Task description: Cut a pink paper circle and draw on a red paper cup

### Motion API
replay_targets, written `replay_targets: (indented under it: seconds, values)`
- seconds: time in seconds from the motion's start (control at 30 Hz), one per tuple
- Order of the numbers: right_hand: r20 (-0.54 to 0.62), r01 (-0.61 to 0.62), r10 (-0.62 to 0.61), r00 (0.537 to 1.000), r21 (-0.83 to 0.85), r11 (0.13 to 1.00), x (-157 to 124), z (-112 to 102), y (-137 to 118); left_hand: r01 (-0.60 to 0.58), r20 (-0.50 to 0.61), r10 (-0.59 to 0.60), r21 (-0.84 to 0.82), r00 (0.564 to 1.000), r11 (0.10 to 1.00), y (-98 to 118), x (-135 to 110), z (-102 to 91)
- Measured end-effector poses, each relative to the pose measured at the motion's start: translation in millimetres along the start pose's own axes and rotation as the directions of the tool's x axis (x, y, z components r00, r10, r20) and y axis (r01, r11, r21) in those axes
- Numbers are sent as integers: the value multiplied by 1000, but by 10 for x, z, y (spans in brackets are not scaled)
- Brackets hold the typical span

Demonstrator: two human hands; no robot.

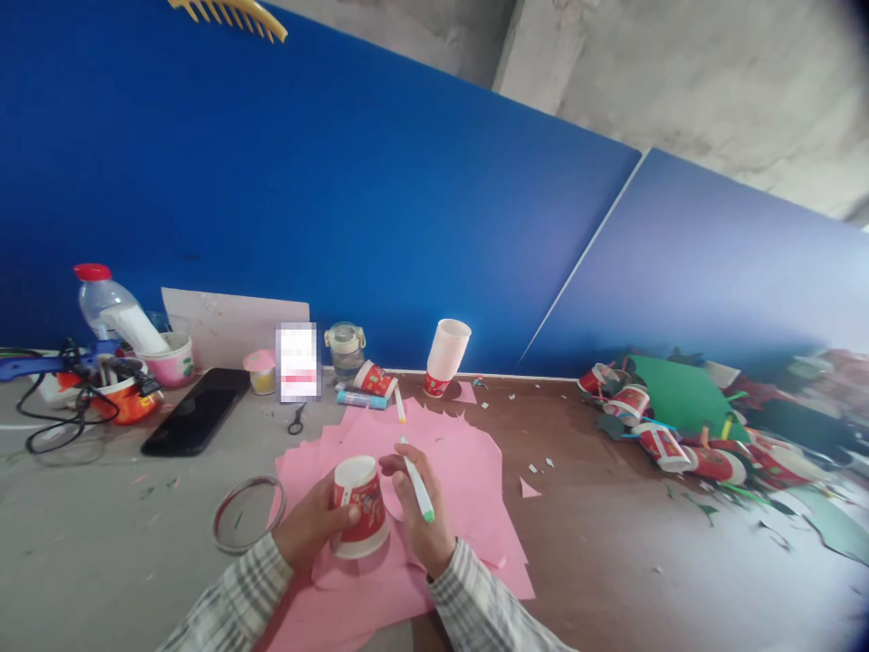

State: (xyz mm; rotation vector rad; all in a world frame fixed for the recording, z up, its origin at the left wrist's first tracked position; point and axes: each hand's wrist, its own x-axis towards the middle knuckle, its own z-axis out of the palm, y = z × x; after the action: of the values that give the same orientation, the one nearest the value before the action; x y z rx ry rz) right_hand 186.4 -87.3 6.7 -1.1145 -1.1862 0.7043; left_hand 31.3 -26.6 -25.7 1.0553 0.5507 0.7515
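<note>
Upside down over the pink paper sheets [468,462], a red and white paper cup [363,512] is gripped from its left side by my left hand [309,525]. My right hand [427,525], just right of the cup, holds a white marker [416,484] with a green end pointing down towards me. The right fingertips come close to the cup; whether they touch it I cannot tell. Past the hands, a second marker [400,405] with a yellow end lies at the far edge of the paper.
A roll of tape [223,534], a black phone [196,412] and small scissors [296,420] lie to the left. Stacked paper cups [448,353] lean near the blue partition [339,181]. Several cups and green paper [679,394] are heaped at right. A glue stick [362,399] lies behind the paper.
</note>
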Motion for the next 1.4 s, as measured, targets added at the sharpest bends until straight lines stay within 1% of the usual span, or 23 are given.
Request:
replay_targets:
  seconds: [0.1, 0.17, 0.23, 0.27, 0.33, 0.4, 0.43, 0.47, 0.5, 0.53, 0.63, 0.7, 0.77, 0.87, 0.97, 1.03, 1.13, 1.17, 1.23, 1.3, 1.4]
  values:
    - [88, -55, 49, 995, 67, 996, -11, 18, 65, -26, -5, 25, -92, 1000, 995, 36, -10, 8]
    - [129, -73, 59, 990, 103, 992, -23, 27, 85, -31, -18, 28, -146, 999, 989, 59, -13, 14]
    - [148, -46, 30, 989, 101, 994, -33, 34, 83, -28, -37, 23, -163, 999, 986, 74, -3, 20]
    - [147, -19, 6, 989, 84, 996, -36, 35, 77, -35, -58, 27, -143, 998, 989, 77, 6, 21]
    - [133, 38, -41, 990, 29, 999, -39, 33, 62, -66, -150, 61, -29, 987, 997, 77, 31, 25]
    - [90, 81, -77, 993, -43, 996, -42, 30, 53, -89, -271, 128, 150, 954, 985, 72, 51, 37]
    - [59, 97, -92, 994, -84, 992, -45, 32, 51, -92, -311, 163, 231, 936, 969, 70, 55, 49]
    - [29, 110, -107, 994, -128, 986, -51, 36, 52, -93, -324, 188, 289, 927, 953, 69, 54, 65]
    - [5, 119, -120, 993, -172, 978, -61, 45, 54, -97, -305, 201, 323, 931, 941, 70, 47, 85]
    - [-14, 125, -131, 991, -216, 968, -74, 58, 58, -108, -264, 202, 333, 943, 937, 71, 36, 108]
    - [-42, 134, -155, 987, -310, 941, -124, 106, 67, -147, -122, 192, 306, 974, 941, 77, -3, 174]
    - [-52, 137, -163, 985, -327, 935, -151, 128, 65, -165, -66, 191, 281, 979, 945, 81, -19, 201]
    - [-58, 146, -172, 983, -311, 939, -162, 130, 49, -160, -43, 176, 255, 983, 954, 81, -24, 211]
    - [-81, 163, -186, 979, -230, 959, -152, 91, -3, -107, -78, 134, 277, 988, 955, 83, -19, 210]
    - [-117, 214, -234, 965, -167, 963, -139, 22, -80, -85, -129, 138, 348, 982, 933, 92, -17, 211]
    - [-84, 294, -312, 946, -172, 940, -142, -19, -136, -88, -136, 148, 373, 980, 924, 101, -18, 215]
    - [33, 401, -403, 915, -193, 895, -159, -43, -203, -84, -134, 145, 381, 980, 921, 103, -20, 219]
    - [55, 427, -425, 904, -195, 883, -165, -39, -216, -83, -132, 144, 383, 981, 920, 101, -20, 218]
    - [62, 465, -462, 885, -199, 863, -176, -17, -226, -83, -137, 147, 392, 980, 916, 91, -19, 212]
    - [55, 481, -480, 875, -197, 854, -183, 8, -214, -87, -143, 156, 400, 977, 912, 81, -18, 207]
    - [47, 464, -465, 884, -206, 861, -189, 26, -171, -87, -146, 158, 403, 977, 911, 73, -16, 204]
